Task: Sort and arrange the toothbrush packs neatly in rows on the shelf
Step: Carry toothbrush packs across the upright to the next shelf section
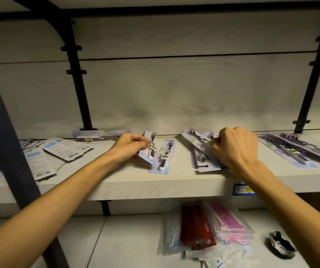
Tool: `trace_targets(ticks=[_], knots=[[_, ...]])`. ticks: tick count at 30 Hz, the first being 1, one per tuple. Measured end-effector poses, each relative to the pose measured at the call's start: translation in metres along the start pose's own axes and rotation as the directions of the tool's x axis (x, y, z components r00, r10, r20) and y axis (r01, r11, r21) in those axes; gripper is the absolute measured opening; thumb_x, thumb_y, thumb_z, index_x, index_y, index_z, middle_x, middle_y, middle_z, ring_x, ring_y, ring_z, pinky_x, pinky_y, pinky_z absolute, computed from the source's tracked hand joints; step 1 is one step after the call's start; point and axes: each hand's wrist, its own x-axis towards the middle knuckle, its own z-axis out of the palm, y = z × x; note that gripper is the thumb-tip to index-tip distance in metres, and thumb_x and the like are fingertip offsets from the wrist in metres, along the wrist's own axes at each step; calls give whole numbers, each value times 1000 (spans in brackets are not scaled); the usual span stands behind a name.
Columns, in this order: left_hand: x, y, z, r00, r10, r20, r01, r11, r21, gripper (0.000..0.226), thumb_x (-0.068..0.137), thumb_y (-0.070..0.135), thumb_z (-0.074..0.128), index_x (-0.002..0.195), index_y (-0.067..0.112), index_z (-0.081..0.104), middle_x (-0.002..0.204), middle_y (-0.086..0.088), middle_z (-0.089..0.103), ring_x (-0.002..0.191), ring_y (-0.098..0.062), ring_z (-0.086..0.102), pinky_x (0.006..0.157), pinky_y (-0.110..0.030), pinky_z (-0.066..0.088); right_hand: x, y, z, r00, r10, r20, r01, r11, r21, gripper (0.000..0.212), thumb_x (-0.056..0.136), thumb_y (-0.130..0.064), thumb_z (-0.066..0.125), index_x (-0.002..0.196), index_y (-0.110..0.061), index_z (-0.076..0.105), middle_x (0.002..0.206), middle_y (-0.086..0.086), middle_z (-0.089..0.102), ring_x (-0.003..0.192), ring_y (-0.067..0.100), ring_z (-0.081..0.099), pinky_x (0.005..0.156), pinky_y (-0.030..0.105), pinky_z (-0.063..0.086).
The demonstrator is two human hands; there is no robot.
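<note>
Hands both clamped: left hand [130,145] pinches clear blister toothbrush pack [149,147], right hand [234,149] grips messy pack pile [201,151]; I'd lay it parallel w/ neighbour pack [163,157] on pale shelf [128,182].

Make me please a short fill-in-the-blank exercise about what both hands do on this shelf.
1. The left hand holds one toothbrush pack tilted up off the ____.
2. The right hand grips a ____ of overlapping packs.
3. A pack with a dark blue brush lies flat just ____ of the left hand's pack.
4. Packs at the far left lie with their ____ side up.

Missing words: shelf; pile; right; back
</note>
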Motion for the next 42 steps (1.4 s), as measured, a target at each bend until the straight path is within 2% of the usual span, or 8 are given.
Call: trace_targets(ticks=[5, 10, 15, 20, 28, 33, 38, 42], knots=[[-5, -7, -21, 996, -10, -84, 9, 1000, -19, 18, 92, 6, 61, 94, 15, 77, 85, 0, 75, 74, -10, 63, 62, -20, 46, 10, -10, -5, 995, -55, -89, 60, 996, 59, 22, 85, -26, 55, 76, -9, 67, 71, 12, 65, 68, 36, 55, 58, 35, 45], [-9, -22, -44, 953, 49, -300, -60, 998, -27, 27, 90, -3, 55, 89, 12, 77, 85, -5, 74, 76, -15, 61, 71, -26, 46, -1, -53, -5, 961, -241, -132, 267, 932, 243, 24, 91, -35, 53, 91, -20, 72, 88, 4, 73, 84, 29, 65, 63, 34, 48], [-15, -38, -69, 909, -8, -416, -27, 997, -78, 31, 90, -5, 54, 82, 16, 76, 79, -4, 74, 68, -15, 63, 70, -29, 49, -17, -117, 9, 898, -439, 2, 406, 831, 381, 29, 90, -38, 50, 106, -24, 69, 101, -4, 74, 94, 24, 67, 76, 36, 54], [-29, -52, -90, 889, -56, -455, 22, 997, -81, 29, 93, -4, 55, 85, 14, 76, 92, -13, 75, 74, -22, 67, 75, -34, 54, -18, -168, 26, 766, -624, 152, 486, 718, 498, 38, 91, -34, 53, 127, -25, 62, 128, 3, 64, 118, 29, 57, 88, 39, 50], [-42, -63, -110, 875, -137, -465, 87, 988, -128, 26, 89, -7, 57, 87, 11, 76, 89, -6, 73, 78, -14, 64, 74, -25, 53, -11, -208, 45, 708, -670, 221, 426, 656, 624, 42, 100, -53, 41, 128, -31, 64, 135, 0, 61, 118, 27, 58, 92, 39, 50], [-42, -66, -109, 895, -90, -436, 65, 995, -72, 27, 87, -5, 60, 85, 16, 77, 87, -3, 74, 81, -14, 66, 83, -27, 54, -9, -211, 45, 786, -554, 275, 323, 747, 581, 49, 92, -69, 42, 104, -29, 67, 113, 2, 67, 99, 26, 63, 84, 39, 52], [-44, -63, -106, 914, -18, -405, 30, 999, 24, 25, 89, 2, 62, 89, 23, 75, 99, -3, 75, 96, -20, 71, 91, -36, 57, -19, -214, 35, 858, -401, 322, 226, 856, 465, 76, 76, -85, 47, 107, -17, 63, 104, 5, 68, 94, 28, 64, 81, 39, 54], [-52, -60, -107, 918, 49, -394, -37, 999, 37, 23, 89, 1, 61, 97, 19, 73, 109, -2, 73, 104, -18, 67, 95, -40, 55, -28, -220, 30, 876, -288, 387, 144, 922, 360, 58, 83, -69, 55, 80, -12, 64, 93, 10, 70, 90, 31, 63, 75, 35, 50]])
